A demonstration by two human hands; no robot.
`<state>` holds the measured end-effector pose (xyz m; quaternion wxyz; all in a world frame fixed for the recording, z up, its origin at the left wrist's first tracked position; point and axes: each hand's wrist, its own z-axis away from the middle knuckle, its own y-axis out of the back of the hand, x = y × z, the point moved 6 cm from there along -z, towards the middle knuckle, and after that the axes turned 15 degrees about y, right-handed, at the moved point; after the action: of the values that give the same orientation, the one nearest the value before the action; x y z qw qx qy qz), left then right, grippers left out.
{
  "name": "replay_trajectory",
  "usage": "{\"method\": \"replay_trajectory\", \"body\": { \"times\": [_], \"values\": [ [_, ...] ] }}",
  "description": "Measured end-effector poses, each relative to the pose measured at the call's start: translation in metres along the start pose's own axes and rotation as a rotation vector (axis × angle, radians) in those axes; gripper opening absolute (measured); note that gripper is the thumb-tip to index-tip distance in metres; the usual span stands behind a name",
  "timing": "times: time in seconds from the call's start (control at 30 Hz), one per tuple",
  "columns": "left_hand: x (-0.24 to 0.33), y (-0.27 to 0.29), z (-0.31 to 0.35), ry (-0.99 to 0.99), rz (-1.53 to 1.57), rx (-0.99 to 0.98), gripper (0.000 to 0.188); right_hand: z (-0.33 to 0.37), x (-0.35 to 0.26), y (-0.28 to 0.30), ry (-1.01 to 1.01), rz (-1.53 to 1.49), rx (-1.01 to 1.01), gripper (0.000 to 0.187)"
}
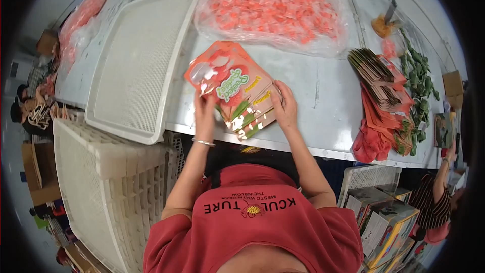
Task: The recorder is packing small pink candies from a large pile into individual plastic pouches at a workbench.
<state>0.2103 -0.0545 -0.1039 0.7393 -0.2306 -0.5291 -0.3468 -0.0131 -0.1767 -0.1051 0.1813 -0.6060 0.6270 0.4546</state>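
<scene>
Pale table [323, 86] below my remote view: near its front edge, my left hand [204, 116] and right hand [286, 108] hold fanned pink pouches [233, 83] by opposite sides, fingers bent against them, thumbs partly hidden. Toward the far edge lies a clear bag [273, 10] of pink pieces.

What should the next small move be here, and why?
Probably a gentle inward push with the left hand and right hand to square up the pink pouches: the hands sit at opposite sides of them, and the pouches overlap in a fan, their edges stepped rather than lined up.
</scene>
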Motion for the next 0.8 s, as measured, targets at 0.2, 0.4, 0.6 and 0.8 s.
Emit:
{"method": "replay_trajectory", "body": {
  "times": [0.2,0.4,0.6,0.8],
  "values": [
    [0.007,0.008,-0.006,-0.188,-0.159,-0.085,0.066,0.001,-0.026,-0.04,0.008,-0.043,-0.016,0.036],
    [0.02,0.015,0.008,-0.23,-0.048,-0.258,0.071,-0.021,-0.03,-0.039,0.08,-0.021,-0.248,0.044],
    [0.067,-0.006,0.036,-0.654,-0.797,-0.084,0.047,-0.034,-0.079,-0.035,0.457,0.4,-0.578,0.056],
    [0.058,-0.024,0.046,-0.791,-0.847,-0.135,0.018,-0.022,-0.065,-0.039,0.604,0.502,-0.657,0.038]
  ]
}}
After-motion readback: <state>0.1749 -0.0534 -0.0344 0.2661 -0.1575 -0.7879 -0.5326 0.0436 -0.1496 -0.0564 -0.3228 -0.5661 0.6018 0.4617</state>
